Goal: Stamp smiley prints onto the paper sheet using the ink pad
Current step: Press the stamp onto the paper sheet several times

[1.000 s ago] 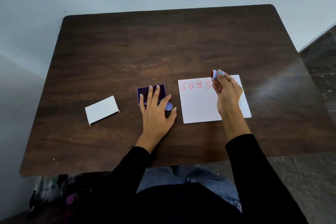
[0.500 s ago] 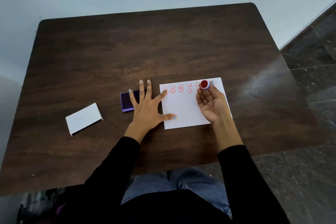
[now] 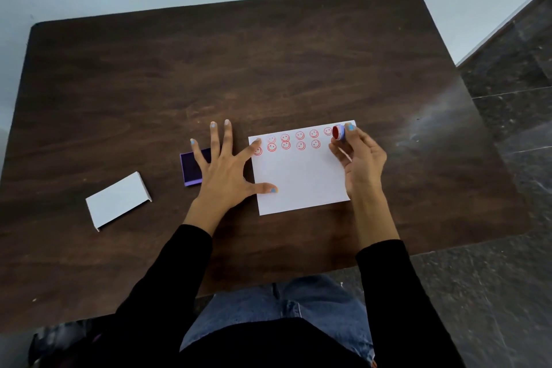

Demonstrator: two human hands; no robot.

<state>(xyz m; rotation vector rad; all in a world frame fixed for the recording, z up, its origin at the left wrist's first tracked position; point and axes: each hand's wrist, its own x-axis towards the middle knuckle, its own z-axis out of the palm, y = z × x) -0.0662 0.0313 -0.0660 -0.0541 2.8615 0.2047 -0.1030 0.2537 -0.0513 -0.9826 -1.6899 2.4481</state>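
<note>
Stamp [image 3: 339, 132] pinched in right grip [image 3: 363, 158], over paper [image 3: 301, 176] top-right corner.

- Right hand [image 3: 363, 158] pinches the stamp [image 3: 339, 132] over the paper sheet [image 3: 301, 176], far right corner.
- Left hand [image 3: 225, 170] lies spread, thumb and forefinger on the sheet's left edge, partly covering the ink pad [image 3: 191, 169].

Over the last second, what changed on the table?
The left hand slid off the ink pad and now spreads across the paper sheet's left edge, pinning it. The right hand turned the stamp so its red face shows. The white lid and the right hand's grip are unchanged.
</note>
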